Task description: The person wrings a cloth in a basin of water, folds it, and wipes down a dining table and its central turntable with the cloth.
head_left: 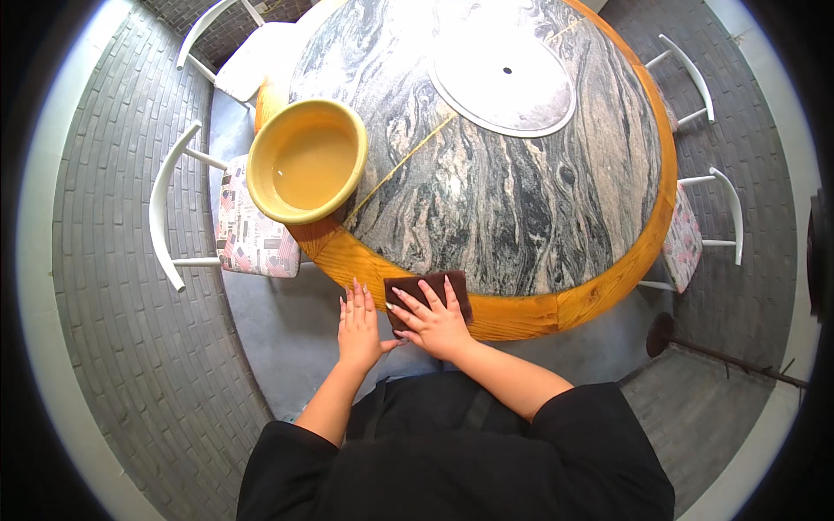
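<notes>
A dark brown folded cloth (pixel 401 285) lies at the near edge of the round table, over the wooden rim (pixel 521 314) and a little of the marbled stone top (pixel 539 200). My right hand (pixel 434 321) rests on it, fingers spread flat and pressing from above. Just left of the cloth, my left hand (pixel 358 330) is held out with its fingers straight and holds nothing. Its fingertips reach the wooden rim; whether they touch it I cannot tell. Farther left stands a yellow basin (pixel 354 187) with water in it.
A round metal disc (pixel 508 95) with a small dark hole lies toward the table's far side. White chairs with patterned seats stand left (pixel 256 221) and right (pixel 682 234). Grey brick walls (pixel 130 243) flank the table. A dark stand with a round base (pixel 660 334) is at right.
</notes>
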Demonstrator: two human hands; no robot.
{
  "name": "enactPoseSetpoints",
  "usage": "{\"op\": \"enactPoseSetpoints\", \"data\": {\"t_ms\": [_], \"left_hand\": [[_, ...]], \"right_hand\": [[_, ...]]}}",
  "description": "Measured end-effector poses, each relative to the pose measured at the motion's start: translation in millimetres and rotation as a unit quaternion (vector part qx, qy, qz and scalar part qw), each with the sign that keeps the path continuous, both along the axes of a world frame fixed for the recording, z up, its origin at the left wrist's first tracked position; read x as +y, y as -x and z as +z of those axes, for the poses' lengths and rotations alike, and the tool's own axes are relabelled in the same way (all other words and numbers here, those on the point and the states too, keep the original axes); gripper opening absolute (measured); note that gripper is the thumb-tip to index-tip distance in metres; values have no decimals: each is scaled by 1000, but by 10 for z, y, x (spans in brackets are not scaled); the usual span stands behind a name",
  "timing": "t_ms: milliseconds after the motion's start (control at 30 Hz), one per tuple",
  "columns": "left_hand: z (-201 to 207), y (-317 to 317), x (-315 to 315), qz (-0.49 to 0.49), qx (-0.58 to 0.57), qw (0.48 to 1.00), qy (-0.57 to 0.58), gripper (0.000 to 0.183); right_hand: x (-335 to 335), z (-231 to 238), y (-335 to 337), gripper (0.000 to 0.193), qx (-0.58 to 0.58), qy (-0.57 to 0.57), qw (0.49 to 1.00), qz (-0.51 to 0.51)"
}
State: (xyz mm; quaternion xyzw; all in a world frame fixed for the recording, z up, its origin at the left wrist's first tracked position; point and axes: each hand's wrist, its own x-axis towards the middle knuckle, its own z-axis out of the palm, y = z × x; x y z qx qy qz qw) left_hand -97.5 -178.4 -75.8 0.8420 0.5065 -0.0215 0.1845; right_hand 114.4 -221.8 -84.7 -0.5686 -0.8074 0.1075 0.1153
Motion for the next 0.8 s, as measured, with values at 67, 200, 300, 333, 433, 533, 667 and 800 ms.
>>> {"op": "enactPoseSetpoints", "data": {"t_ms": [67,200,300,333,433,533,667,800], "left_hand": [[37,-6,1,-8,0,1000,3,144],[135,-78,-72,-28,27,999,19,145],[129,-146,-254,-70,36,997,16,144],[161,-230,-281,-71,44,996,35,143],[155,-393,-382,-74,52,995,29,148],[158,-627,-449,-17,78,997,-6,144],[187,-880,-463,32,110,993,15,144],[126,-944,-511,67,136,988,23,145]], "right_hand": [[-162,6,10,59,0,9,1000,-9],[-131,2,-38,59,7,-5,1000,-21],[25,6,-157,59,2,1,999,-47],[103,-7,-232,58,1,-18,998,-53],[383,-34,-477,56,-15,-7,996,-84],[770,-63,-853,53,-42,-10,993,-106],[1346,-80,-1475,56,-92,-9,988,-123],[1939,-79,-1966,59,-162,47,975,-141]]}}
